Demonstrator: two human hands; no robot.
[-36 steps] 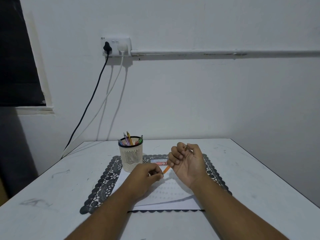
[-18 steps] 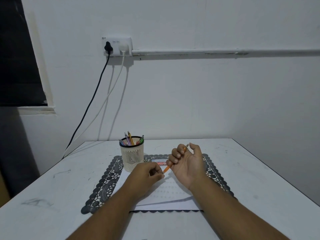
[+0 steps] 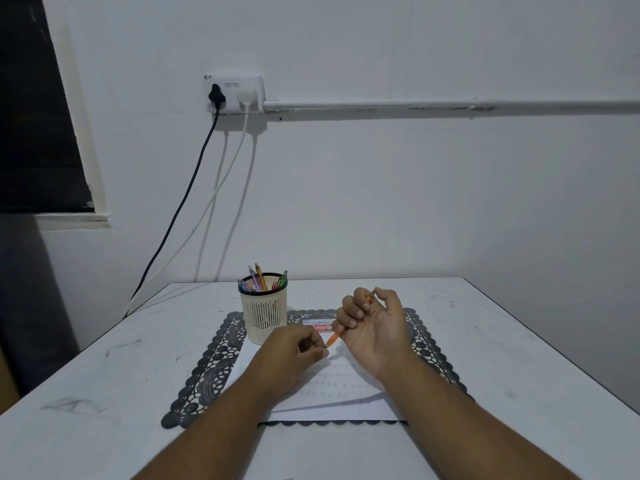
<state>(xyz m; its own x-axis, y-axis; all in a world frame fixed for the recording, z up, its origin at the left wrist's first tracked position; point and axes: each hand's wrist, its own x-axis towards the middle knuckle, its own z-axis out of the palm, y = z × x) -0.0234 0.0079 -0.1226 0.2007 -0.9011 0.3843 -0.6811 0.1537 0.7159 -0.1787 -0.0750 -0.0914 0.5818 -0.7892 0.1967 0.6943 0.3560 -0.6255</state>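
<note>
1. Currently my right hand (image 3: 377, 336) is turned palm-up above the paper (image 3: 346, 401), fingers curled round the orange pen (image 3: 334, 338), likely to steady the barrel.
2. My left hand (image 3: 294, 353) pinches the pen's lower end, which pokes out toward it. I judge a cap is being worked there, though that end is too small to tell.
3. The pen cup (image 3: 264, 317) stands just beyond on the lace mat (image 3: 207, 372), handy for swapping pens.

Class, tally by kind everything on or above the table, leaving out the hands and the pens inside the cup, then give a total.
pen cup: 1
lace mat: 1
paper sheet: 1
small packet: 1
orange pen: 1
Total: 5
</note>
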